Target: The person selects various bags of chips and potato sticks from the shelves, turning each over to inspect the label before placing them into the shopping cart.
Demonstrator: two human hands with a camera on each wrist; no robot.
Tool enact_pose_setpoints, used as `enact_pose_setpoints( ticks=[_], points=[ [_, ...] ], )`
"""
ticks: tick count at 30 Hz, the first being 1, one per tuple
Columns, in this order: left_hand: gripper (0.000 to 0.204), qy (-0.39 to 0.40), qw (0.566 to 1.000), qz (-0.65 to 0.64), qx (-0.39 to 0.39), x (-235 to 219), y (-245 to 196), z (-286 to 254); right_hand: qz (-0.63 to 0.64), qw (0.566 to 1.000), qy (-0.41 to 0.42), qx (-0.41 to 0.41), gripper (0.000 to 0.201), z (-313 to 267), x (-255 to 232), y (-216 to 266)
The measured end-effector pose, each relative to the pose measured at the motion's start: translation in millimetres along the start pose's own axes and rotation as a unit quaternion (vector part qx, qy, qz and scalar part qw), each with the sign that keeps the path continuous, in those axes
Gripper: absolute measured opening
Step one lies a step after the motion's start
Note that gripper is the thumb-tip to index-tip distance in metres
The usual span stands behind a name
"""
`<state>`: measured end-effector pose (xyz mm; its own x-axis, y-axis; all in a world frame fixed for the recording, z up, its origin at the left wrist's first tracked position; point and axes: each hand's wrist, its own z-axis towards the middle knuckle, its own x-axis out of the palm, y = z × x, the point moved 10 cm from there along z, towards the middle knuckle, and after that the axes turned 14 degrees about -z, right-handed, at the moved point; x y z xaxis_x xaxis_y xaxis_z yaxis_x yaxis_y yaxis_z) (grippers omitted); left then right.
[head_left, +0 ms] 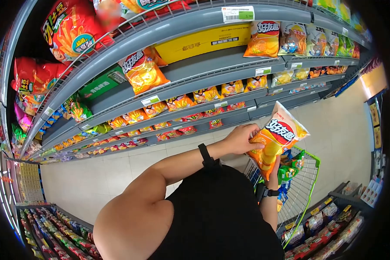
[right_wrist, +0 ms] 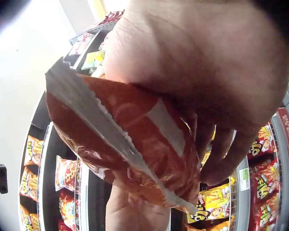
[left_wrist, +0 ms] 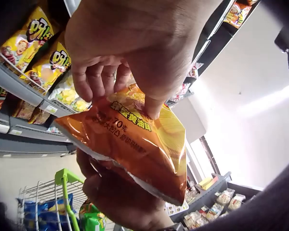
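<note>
An orange and white bag of potato chips [head_left: 276,136] is held up tilted over the cart in front of the body. My left hand [head_left: 243,139] grips its left side, thumb on the printed front. In the left wrist view the left thumb presses the orange film of the chip bag [left_wrist: 130,130], with the other fingers curled behind. My right hand [right_wrist: 197,67] holds the bag from behind and below, its fingers [right_wrist: 221,156] bent along the side. Most of that hand is hidden by the bag in the head view.
A green-edged wire shopping cart [head_left: 315,177] stands below the hands, with green and blue snack bags [head_left: 291,168] inside. Grey shelves [head_left: 221,69] of snack bags curve along the far side. A lower display [head_left: 329,225] of packaged goods stands at the right.
</note>
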<state>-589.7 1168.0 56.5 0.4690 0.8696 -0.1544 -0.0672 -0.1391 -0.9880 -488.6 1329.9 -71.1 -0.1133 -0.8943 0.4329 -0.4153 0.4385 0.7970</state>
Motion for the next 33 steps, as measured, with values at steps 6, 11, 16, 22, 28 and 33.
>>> enact_pose_setpoints(
  ticks=[6,11,16,22,28,33],
  points=[
    [0.051,-0.01,1.0,-0.009,-0.015,-10.4,2.2,-3.9,0.026,0.999,0.041,0.0,0.062,13.3,4.0,-7.5],
    [0.051,-0.014,1.0,-0.003,-0.018,-14.8,3.1,-6.0,0.023,0.999,0.043,0.003,0.066,25.2,-6.0,-20.2],
    [0.051,-0.028,0.999,0.013,0.012,-16.0,5.0,-8.0,0.024,0.998,0.056,-0.011,0.064,18.5,7.8,-9.8],
    [0.051,-0.02,1.0,-0.001,-0.005,-12.7,8.2,-6.9,0.028,0.999,0.036,-0.004,0.061,26.0,-9.6,-25.3],
    [0.05,-0.019,0.999,0.017,-0.024,-10.8,8.9,-6.1,0.031,0.999,0.036,0.004,0.06,20.0,-2.9,-24.1],
    [0.05,-0.011,1.0,0.009,-0.026,-8.6,9.4,-7.6,0.038,0.998,0.043,0.01,0.06,16.6,3.0,-24.8]
  ],
)
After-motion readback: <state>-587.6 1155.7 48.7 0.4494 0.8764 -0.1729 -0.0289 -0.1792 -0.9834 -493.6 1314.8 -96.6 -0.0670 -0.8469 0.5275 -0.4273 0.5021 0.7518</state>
